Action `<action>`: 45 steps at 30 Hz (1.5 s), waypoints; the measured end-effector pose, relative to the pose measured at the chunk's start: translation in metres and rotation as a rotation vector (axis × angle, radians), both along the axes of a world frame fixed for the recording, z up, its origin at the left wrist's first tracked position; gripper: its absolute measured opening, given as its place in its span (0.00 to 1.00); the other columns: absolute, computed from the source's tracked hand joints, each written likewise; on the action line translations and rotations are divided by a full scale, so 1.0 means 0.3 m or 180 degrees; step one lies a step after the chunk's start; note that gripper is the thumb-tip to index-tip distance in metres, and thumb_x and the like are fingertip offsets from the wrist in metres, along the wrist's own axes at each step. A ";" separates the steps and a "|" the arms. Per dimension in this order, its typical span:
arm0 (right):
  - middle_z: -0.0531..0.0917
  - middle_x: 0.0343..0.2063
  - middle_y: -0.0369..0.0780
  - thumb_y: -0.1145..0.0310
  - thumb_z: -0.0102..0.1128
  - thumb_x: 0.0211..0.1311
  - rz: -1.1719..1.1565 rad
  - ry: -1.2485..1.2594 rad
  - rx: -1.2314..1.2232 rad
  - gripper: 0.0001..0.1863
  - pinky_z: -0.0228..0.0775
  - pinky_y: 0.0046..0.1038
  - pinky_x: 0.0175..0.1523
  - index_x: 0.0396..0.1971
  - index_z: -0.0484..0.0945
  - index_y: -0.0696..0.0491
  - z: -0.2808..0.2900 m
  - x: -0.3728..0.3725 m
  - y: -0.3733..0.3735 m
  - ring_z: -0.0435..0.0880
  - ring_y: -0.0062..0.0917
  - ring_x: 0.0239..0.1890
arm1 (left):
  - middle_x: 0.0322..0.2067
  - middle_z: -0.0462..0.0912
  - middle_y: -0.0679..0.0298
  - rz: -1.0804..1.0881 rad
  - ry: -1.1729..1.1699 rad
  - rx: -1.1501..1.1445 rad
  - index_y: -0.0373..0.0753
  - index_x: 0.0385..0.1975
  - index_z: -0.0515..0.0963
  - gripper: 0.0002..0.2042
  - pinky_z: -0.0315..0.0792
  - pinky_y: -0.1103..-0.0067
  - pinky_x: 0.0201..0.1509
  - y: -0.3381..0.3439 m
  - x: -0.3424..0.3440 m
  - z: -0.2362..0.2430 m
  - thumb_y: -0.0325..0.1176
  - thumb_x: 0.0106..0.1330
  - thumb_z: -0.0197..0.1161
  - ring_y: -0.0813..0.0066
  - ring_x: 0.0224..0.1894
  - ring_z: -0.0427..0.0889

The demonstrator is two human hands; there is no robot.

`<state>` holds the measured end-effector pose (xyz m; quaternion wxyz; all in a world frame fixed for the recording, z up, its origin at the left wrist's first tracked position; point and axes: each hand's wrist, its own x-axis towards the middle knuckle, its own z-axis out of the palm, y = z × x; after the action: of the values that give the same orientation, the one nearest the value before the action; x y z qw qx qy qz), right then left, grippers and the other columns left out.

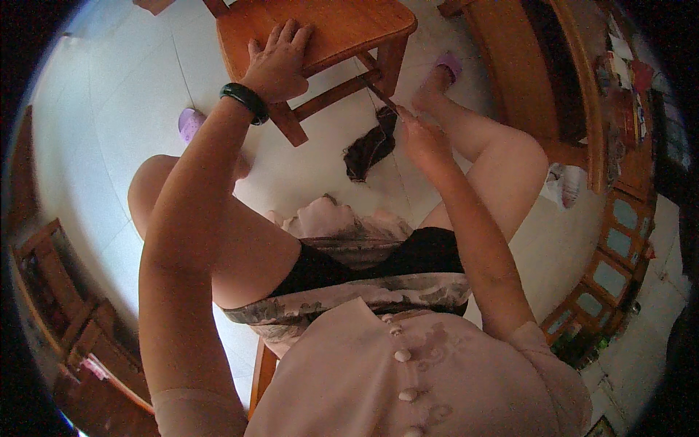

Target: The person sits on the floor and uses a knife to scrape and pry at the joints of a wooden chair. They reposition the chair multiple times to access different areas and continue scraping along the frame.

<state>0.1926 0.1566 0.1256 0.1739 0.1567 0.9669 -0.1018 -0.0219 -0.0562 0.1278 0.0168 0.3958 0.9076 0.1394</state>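
My left hand (280, 62), a dark bangle on its wrist, lies with fingers spread on the seat of a wooden chair (349, 29). Held in the closed fingers of my right hand (424, 146) is a slim dark stick-like tool (380, 95). It points up and left, its far end overlapping the chair's lower front rail in the picture; whether they touch, I cannot tell. The tool's exact kind is too small and dim to make out. Beneath it, a crumpled dark cloth-like thing (369, 151) is on the pale tiled floor.
My legs spread to either side of the chair's front, with purple slippers (191, 125) on the feet. Wooden furniture (524, 65) stands at the right, beside a white bag-like item (566, 186) on the floor. More wooden furniture (65, 291) is at the lower left.
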 end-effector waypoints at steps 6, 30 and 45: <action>0.80 0.40 0.54 0.67 0.42 0.66 -0.0320 -0.0144 -0.0035 0.22 0.72 0.47 0.45 0.59 0.69 0.42 -0.014 -0.014 0.014 0.81 0.49 0.39 | 0.65 0.55 0.53 -0.0065 -0.0129 -0.0011 0.45 0.64 0.56 0.42 0.50 0.43 0.62 0.005 -0.017 0.004 0.26 0.41 0.62 0.54 0.69 0.51; 0.81 0.37 0.51 0.72 0.43 0.61 -0.0056 0.0347 0.0191 0.22 0.75 0.45 0.43 0.57 0.68 0.52 -0.084 0.008 -0.018 0.82 0.47 0.38 | 0.64 0.57 0.53 0.0132 -0.0035 -0.0125 0.45 0.64 0.56 0.44 0.49 0.39 0.61 0.028 0.028 -0.012 0.29 0.40 0.64 0.55 0.69 0.52; 0.82 0.36 0.51 0.63 0.50 0.65 -0.0834 0.0137 -0.1241 0.18 0.72 0.45 0.43 0.51 0.71 0.54 -0.166 -0.148 0.129 0.81 0.48 0.39 | 0.62 0.59 0.53 0.0065 -0.0064 0.0102 0.43 0.63 0.57 0.41 0.50 0.40 0.60 0.009 0.002 -0.011 0.30 0.41 0.62 0.54 0.68 0.53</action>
<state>0.1482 0.1953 0.0757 0.1656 0.2421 0.9038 -0.3117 -0.0213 -0.0536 0.1243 0.0182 0.3853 0.9090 0.1581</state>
